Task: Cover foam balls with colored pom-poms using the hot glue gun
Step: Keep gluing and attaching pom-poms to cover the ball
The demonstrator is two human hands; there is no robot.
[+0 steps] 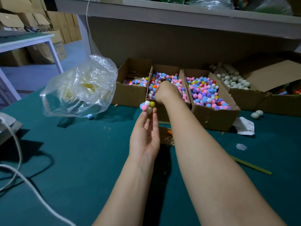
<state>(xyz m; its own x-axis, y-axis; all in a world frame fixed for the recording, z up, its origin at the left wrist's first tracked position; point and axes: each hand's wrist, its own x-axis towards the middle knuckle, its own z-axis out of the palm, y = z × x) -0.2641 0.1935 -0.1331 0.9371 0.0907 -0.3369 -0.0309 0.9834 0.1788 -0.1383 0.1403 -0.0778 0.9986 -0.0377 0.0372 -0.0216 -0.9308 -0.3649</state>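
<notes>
My left hand [145, 136] holds up a small foam ball [149, 110] by the fingertips; pink, white, blue and yellow pom-poms [147, 104] stick to its top. My right hand [166, 92] reaches into the middle cardboard box [164, 115] of mixed coloured pom-poms [164, 77], fingers curled down among them; what they grip is hidden. Two more boxes of pom-poms [206, 93] flank it. A box of bare white foam balls [232, 79] stands at the right. No glue gun shows clearly.
A crumpled clear plastic bag [81, 88] stands at the left on the green table [81, 160]. A white cord [17, 173] crosses the near left. Loose foam balls [257, 114], white paper [244, 126] and a green strip [250, 165] lie at the right. A shelf [179, 15] overhangs the boxes.
</notes>
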